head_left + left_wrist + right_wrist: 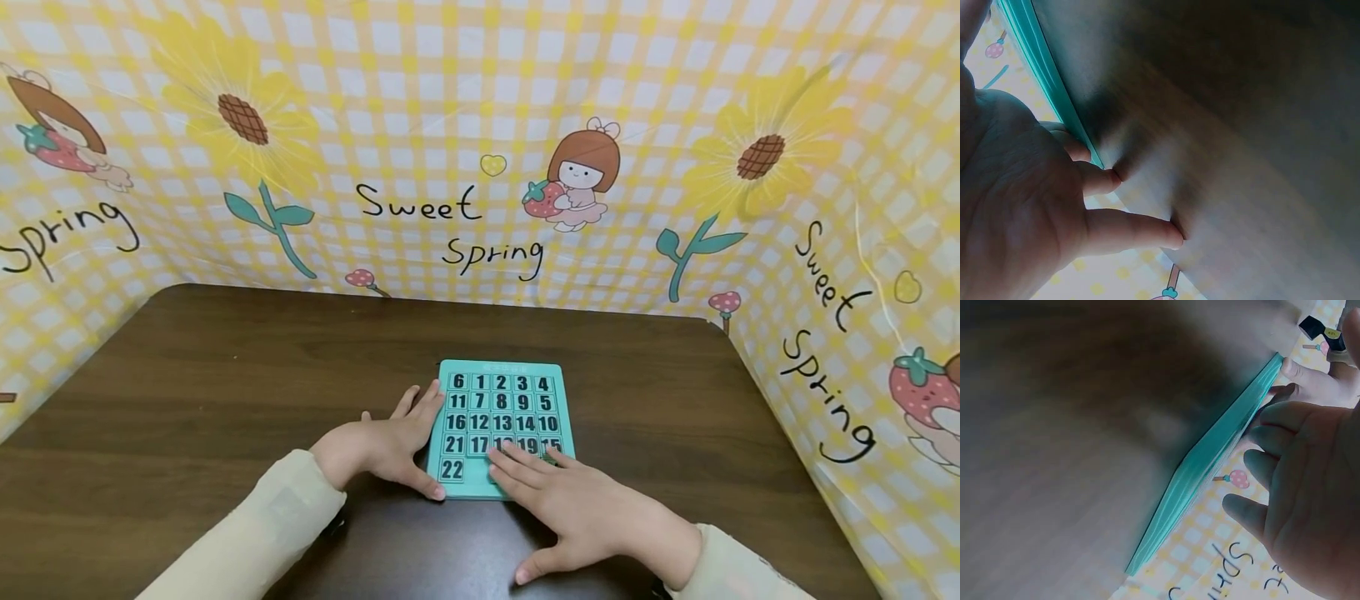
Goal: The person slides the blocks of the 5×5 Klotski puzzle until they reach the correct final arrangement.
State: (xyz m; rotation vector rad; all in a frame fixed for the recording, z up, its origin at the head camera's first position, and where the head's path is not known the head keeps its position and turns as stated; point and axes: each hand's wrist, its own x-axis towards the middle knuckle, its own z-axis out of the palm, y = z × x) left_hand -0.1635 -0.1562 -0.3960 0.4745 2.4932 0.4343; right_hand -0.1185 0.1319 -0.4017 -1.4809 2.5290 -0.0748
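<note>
A teal number slide puzzle (501,402) lies flat on the table, its tiles printed with black numbers. Spread along its left side, my left hand (393,442) touches the rim, thumb at the near left corner. My right hand (577,508) reaches over the near right part with fairly straight fingers, fingertips on or just above the tiles around 18 and 19. Those fingers hide part of the bottom row; bare teal shows right of tile 22 (452,471). In the right wrist view the puzzle's teal side edge (1210,450) lies beyond the right palm (1310,487).
The dark brown wooden table (262,375) extends around the puzzle. A yellow checked cloth (420,100) with flowers and lettering stands as a wall behind the table and along both sides.
</note>
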